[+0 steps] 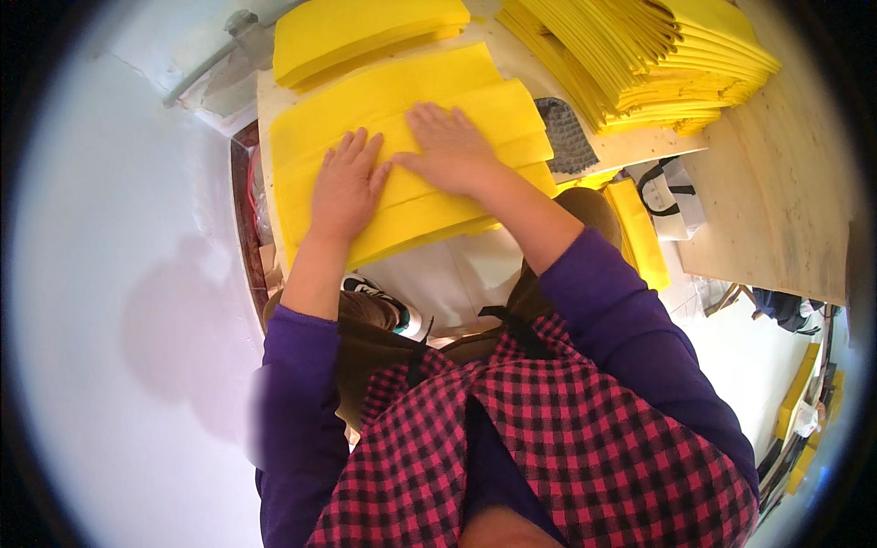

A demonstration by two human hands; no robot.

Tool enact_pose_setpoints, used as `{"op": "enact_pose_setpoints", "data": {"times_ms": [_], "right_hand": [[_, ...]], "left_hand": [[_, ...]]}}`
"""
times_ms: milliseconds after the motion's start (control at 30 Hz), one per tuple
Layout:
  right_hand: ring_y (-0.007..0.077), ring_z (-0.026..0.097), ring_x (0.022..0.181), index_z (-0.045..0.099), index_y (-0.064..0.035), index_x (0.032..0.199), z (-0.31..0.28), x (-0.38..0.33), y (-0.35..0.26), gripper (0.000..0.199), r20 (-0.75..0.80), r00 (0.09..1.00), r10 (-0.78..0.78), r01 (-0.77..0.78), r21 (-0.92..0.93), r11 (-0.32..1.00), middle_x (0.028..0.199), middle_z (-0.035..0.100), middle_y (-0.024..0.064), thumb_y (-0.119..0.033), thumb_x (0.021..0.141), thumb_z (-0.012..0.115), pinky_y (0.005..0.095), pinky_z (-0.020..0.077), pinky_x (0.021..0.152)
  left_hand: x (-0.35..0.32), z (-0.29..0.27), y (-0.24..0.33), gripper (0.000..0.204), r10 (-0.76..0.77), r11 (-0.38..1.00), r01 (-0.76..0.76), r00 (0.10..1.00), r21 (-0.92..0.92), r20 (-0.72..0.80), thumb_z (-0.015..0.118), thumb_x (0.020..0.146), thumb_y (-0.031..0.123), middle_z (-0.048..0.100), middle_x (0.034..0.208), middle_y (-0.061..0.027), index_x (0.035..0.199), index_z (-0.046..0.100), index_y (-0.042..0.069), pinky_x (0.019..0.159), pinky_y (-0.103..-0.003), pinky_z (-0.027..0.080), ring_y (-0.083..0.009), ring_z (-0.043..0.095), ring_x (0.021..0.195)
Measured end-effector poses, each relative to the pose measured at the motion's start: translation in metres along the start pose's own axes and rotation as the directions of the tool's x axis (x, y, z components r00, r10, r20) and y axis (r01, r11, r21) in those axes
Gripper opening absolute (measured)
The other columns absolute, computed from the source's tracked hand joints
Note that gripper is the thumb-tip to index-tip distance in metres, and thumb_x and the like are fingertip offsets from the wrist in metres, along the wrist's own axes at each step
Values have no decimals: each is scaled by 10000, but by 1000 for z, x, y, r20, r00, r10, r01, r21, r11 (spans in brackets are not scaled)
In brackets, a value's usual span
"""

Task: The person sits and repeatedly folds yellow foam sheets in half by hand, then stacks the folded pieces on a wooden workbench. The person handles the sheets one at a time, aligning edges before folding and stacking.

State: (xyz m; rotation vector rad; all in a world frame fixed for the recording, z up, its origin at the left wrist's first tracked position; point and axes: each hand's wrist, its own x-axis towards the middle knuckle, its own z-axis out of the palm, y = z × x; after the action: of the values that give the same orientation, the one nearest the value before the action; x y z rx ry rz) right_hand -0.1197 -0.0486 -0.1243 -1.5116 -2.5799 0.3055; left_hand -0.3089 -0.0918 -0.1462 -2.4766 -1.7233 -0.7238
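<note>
Several yellow fabric-like sheets (301, 201) lie overlapped in front of me on a light wooden table, their near edge hanging toward my lap. Flat on them rests my left hand (345, 187), fingers stretched out and holding nothing. My right hand (449, 151) also presses flat on the sheets, a little farther away, with its fingers outstretched. The two thumbs come close together near the middle of the stack. Just beyond the sheets is a second yellow folded stack (365, 36).
A tall pile of folded yellow pieces (639, 64) stands at the far right of the table. A grey textured cloth (566, 137) sits beside the sheets. A white wall (137, 274) runs along the left. Below the table's right side are a white bag (674, 196) and more yellow pieces (637, 233).
</note>
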Motion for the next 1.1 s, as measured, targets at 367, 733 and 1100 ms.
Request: {"op": "enact_pose_setpoints", "data": {"times_ms": [367, 733, 1100], "right_hand": [[209, 106, 1453, 217, -18, 1475, -6, -18, 49, 814, -65, 955, 289, -293, -73, 953, 1560, 168, 116, -602, 921, 340, 411, 86, 1169], [227, 147, 1443, 216, -19, 1472, 1, -21, 50, 801, -132, 964, 233, -252, -158, 955, 1549, 193, 134, -602, 931, 315, 430, 121, 1160], [198, 98, 1454, 180, -37, 1488, -5, -21, 47, 825, -58, 960, 273, -277, -99, 956, 1568, 145, 97, -620, 920, 311, 411, 90, 1167]], "left_hand": [[10, -23, 13, 430, -98, 993, 107, 985, -59, 143, 490, 944, 336, 502, 1342, -184, 1272, 547, 64, 1053, -524, 317, -343, 446, 1270], [62, 21, 64, 593, -233, 971, 215, 949, 101, 212, 339, 973, 475, 303, 1512, -114, 1421, 379, 89, 1134, -494, 187, -279, 247, 1411], [-5, -9, -21, 674, -520, 848, 480, 836, 227, 175, 329, 958, 519, 220, 1548, -98, 1474, 270, 90, 1156, -469, 123, -255, 175, 1438]]}}
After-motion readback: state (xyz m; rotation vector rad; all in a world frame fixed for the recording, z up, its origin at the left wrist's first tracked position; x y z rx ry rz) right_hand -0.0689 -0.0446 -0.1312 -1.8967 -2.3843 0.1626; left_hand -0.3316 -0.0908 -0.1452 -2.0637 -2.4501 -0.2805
